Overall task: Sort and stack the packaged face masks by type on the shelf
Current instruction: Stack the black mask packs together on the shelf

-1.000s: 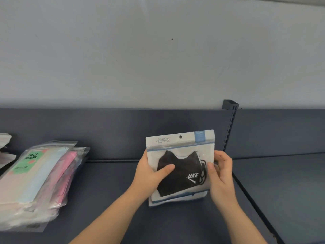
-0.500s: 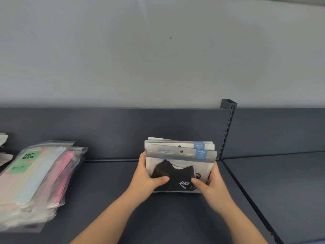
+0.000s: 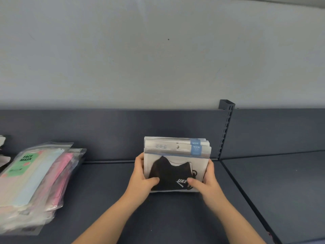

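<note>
Gripped from both sides, a stack of black face mask packages point(image 3: 176, 164) is held on the dark shelf point(image 3: 105, 194), near the middle of the view and just in front of the back panel point(image 3: 109, 134). The left edge of the stack is clasped by the left hand point(image 3: 142, 180), and the right edge by the right hand point(image 3: 207, 182). Both hands are curled round the stack. Each thumb is laid across the face of the front package: the left thumb point(image 3: 154, 180) on the lower left of the black mask, the right thumb point(image 3: 192, 182) just beside the white logo at the lower right. The remaining fingers are wrapped over the side edges and are mostly hidden behind the stack, so the stack lies between thumbs in front and fingers at the sides and back. At least three white header strips with blue "MASK" labels are seen staggered one behind another at the top. Whether the stack is lying flat or is tilted cannot be told.

Well apart to the left, a slumped pile of pastel face mask packs point(image 3: 33, 182) is seen, with a green "FACE MASK" label on top and pink packs at its right side. A slotted upright point(image 3: 226, 131) is fixed just to the right of the held stack, below a pale wall point(image 3: 158, 59).
</note>
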The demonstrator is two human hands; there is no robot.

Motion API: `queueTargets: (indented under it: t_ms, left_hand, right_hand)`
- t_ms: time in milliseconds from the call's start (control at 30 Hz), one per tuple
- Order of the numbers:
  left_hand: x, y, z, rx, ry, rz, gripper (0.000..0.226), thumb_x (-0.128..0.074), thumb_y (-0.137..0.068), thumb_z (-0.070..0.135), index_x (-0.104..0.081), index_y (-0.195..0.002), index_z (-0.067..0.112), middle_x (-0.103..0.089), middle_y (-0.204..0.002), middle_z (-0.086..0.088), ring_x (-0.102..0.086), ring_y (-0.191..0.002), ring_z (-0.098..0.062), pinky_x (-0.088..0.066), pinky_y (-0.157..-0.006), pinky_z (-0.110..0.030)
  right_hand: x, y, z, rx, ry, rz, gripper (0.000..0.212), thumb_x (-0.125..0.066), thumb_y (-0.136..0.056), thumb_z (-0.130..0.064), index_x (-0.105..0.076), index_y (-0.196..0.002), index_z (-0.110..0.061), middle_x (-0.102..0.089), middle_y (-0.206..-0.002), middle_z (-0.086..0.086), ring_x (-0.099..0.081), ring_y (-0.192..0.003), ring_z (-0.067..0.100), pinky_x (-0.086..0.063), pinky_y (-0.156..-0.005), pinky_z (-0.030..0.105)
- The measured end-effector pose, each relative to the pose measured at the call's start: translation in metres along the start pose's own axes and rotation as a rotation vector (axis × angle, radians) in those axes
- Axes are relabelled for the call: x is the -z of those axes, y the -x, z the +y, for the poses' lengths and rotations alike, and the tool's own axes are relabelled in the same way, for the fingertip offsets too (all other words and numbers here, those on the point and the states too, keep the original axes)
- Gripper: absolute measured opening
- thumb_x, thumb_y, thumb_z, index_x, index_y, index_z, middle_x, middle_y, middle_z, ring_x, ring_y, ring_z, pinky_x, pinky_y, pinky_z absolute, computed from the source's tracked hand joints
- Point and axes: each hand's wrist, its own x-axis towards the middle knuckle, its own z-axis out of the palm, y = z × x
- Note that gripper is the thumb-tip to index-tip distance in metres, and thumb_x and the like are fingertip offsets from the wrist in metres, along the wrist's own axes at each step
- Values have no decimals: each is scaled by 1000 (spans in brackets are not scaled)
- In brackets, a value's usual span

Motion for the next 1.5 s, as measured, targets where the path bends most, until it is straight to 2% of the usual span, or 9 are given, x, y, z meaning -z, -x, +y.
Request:
queueTargets:
  t_ms: [233,500,633,767,933,1100,1233,1367,1500]
  left_hand:
    - [-5,-3,33,-220,-59,103,104,-57,-78,-20,-15,-146,47,-48,-131,15,-52,-121,2,-39,-97,-5]
    - [-9,-11,36,-327,-218,73,90,-63,-77,-15,-35,-136,47,-39,-135,20,-39,-124,15,-30,-99,0]
    - [0,-14,19,-144,-110,33,114,-74,-77,-10,-3,-149,41,-52,-125,17,-57,-111,10,-44,-94,-11]
    - [16,-14,-7,31,-292,-176,85,-76,-76,-2,-32,-129,48,-56,-124,23,-56,-119,0,-47,-95,-17]
    - [13,-18,-15,64,-246,-136,68,-73,-76,0,-47,-126,38,-65,-121,17,-58,-117,-2,-43,-107,-32]
    - [1,-11,-20,112,-238,-198,75,-66,-89,1,-18,-138,32,-54,-128,15,-53,-115,2,-40,-95,-12]
    - [-5,-8,-25,123,-321,-197,71,-59,-97,13,-11,-148,24,-51,-133,9,-52,-121,-8,-36,-102,-21]
    - [-6,-14,-19,167,-315,-204,63,-59,-96,11,-17,-142,20,-54,-122,10,-53,-114,-10,-38,-94,-20]
    - [-6,-20,-12,250,-245,-189,45,-61,-94,11,-31,-127,17,-59,-114,4,-57,-102,-8,-43,-79,-18]
  right_hand:
    - [-16,-25,-55,126,-76,234,53,-58,-97,-16,-34,-140,-36,-51,-121,-17,-56,-89,-22,-43,-73,-1]
    - [-11,-34,-50,229,139,238,25,-59,-95,-11,-62,-100,-36,-63,-101,-22,-58,-94,2,-44,-74,9]
    - [-4,-31,-44,216,91,209,42,-66,-91,-10,-54,-118,-40,-61,-112,-19,-60,-105,6,-48,-89,20]
    - [9,-17,-13,-10,143,-4,79,-71,-87,-4,-26,-142,-38,-57,-130,-15,-57,-116,-3,-47,-101,24]
    - [7,-17,-5,-63,220,46,57,-67,-88,0,-42,-121,-38,-63,-116,-17,-59,-102,-13,-46,-101,25]
    - [16,-19,2,-92,206,61,58,-66,-90,-2,-37,-128,-34,-61,-120,-17,-58,-111,-6,-47,-89,14]
    - [17,-13,21,-210,265,-16,57,-65,-93,-10,-27,-129,-33,-53,-128,-16,-51,-116,0,-39,-99,22]
    - [17,-18,17,-201,265,-2,56,-65,-93,-10,-30,-132,-31,-56,-126,-16,-53,-113,-4,-43,-86,14]
    - [20,-24,8,-168,263,36,57,-66,-92,-15,-35,-136,-33,-60,-123,-18,-57,-114,1,-45,-95,23]
